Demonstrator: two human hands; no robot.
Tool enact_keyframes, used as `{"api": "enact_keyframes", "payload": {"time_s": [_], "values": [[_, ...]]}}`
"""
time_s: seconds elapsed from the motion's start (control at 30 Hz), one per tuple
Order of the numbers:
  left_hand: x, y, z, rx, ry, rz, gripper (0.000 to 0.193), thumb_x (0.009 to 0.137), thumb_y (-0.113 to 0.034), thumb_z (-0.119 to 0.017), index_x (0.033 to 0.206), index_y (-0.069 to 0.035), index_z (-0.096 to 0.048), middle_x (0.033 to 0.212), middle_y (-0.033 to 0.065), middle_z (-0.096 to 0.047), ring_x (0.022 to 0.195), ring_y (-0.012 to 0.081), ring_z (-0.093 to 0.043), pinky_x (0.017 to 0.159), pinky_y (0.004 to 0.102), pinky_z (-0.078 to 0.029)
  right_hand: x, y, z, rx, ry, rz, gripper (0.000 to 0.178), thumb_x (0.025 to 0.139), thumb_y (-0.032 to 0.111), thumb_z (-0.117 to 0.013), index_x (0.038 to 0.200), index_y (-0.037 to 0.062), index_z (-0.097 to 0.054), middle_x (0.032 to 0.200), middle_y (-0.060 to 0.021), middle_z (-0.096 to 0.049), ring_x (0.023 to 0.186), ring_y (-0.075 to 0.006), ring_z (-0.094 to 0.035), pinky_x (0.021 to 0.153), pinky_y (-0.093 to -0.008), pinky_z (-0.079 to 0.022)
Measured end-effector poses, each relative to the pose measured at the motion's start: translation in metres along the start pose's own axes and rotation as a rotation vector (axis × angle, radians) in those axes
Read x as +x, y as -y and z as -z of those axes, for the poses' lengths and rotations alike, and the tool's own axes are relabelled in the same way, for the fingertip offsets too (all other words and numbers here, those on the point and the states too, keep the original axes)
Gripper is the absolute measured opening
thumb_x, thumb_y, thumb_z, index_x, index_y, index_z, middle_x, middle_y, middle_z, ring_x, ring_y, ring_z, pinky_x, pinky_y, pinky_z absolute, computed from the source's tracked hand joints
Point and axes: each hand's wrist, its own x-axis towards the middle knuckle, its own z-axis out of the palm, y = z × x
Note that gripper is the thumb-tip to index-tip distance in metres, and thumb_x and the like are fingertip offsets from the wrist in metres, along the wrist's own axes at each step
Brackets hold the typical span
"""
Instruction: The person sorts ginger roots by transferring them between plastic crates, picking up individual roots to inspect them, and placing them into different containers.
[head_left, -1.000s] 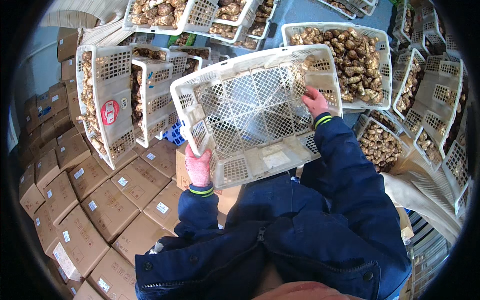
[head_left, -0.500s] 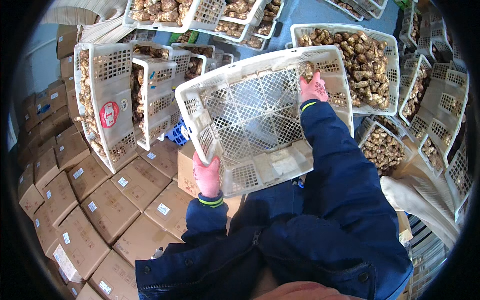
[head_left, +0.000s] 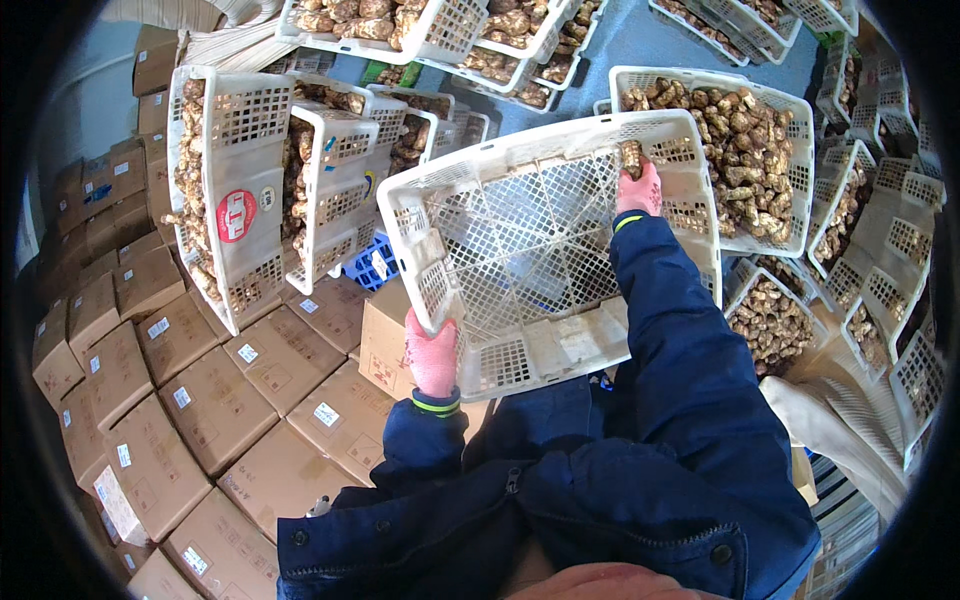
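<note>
In front of me is a white plastic crate (head_left: 500,372) with a lattice bottom, tilted and with nothing lying on its bottom. My left hand (head_left: 432,357), in a pink glove, is closed on the crate's near left rim. My right hand (head_left: 641,190), gloved the same way, reaches over the crate's right part. Its fingers are closed round one knobbly brown-and-cream root-like piece (head_left: 631,160), which stands up above them. Just beyond the right hand, a full white crate (head_left: 806,190) holds many similar pieces (head_left: 745,150).
Stacks of filled white crates (head_left: 240,120) stand at the left, along the top and on the right (head_left: 890,250). Brown cartons (head_left: 220,400) with white labels are packed across the lower left. A blue basket (head_left: 372,262) sits behind the held crate; pale cloth (head_left: 830,425) hangs at the lower right.
The piece in my right hand now stands clearly above the fingers. The crate and both hands have shifted a little to the right in view, along with the surroundings.
</note>
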Motion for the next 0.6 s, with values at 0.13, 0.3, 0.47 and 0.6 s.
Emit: {"api": "enact_keyframes", "payload": {"time_s": [0.13,0.3,0.47,0.6], "values": [[0.000,0.003,-0.003,-0.038,0.014,0.006,0.047,0.076,0.009,-0.053,0.121,0.000,-0.043,0.112,0.0108,-0.056,0.098,0.0179,-0.055,0.084,0.0286,-0.046,0.001,-0.010,0.006,0.255,-0.034,0.076,0.049,0.077,0.008,-0.064,0.123,0.0045,-0.049,0.100,-0.0135,-0.063,0.090,-0.0249,-0.061,0.079,-0.0321,-0.047],[0.000,0.004,0.002,-0.079,-0.032,-0.003,0.045,0.076,0.007,-0.053,0.119,0.000,-0.046,0.107,0.0092,-0.058,0.091,0.0162,-0.057,0.079,0.0266,-0.046,-0.060,0.042,0.048,1.016,0.320,-0.070,0.061,0.078,-0.004,-0.062,0.133,-0.0049,-0.034,0.109,-0.0113,-0.057,0.096,-0.0159,-0.055,0.084,-0.0258,-0.045],[0.004,0.013,0.003,-0.041,-0.032,-0.021,0.042,0.077,0.004,-0.055,0.118,-0.001,-0.047,0.102,0.0081,-0.060,0.085,0.0141,-0.058,0.074,0.0250,-0.047,-0.087,0.092,0.102,1.109,0.665,-0.057,0.053,0.084,0.010,-0.060,0.132,0.0016,-0.040,0.117,-0.0113,-0.055,0.102,-0.0187,-0.055,0.089,-0.0309,-0.044],[0.004,0.014,0.006,-0.046,-0.017,0.008,0.042,0.077,0.003,-0.056,0.117,-0.002,-0.048,0.100,0.0077,-0.061,0.085,0.0148,-0.059,0.074,0.0264,-0.048,-0.090,0.092,0.109,1.561,1.193,-0.244,0.056,0.090,0.021,-0.054,0.137,0.0029,-0.031,0.128,-0.0211,-0.046,0.110,-0.0308,-0.052,0.094,-0.0411,-0.043]]}}
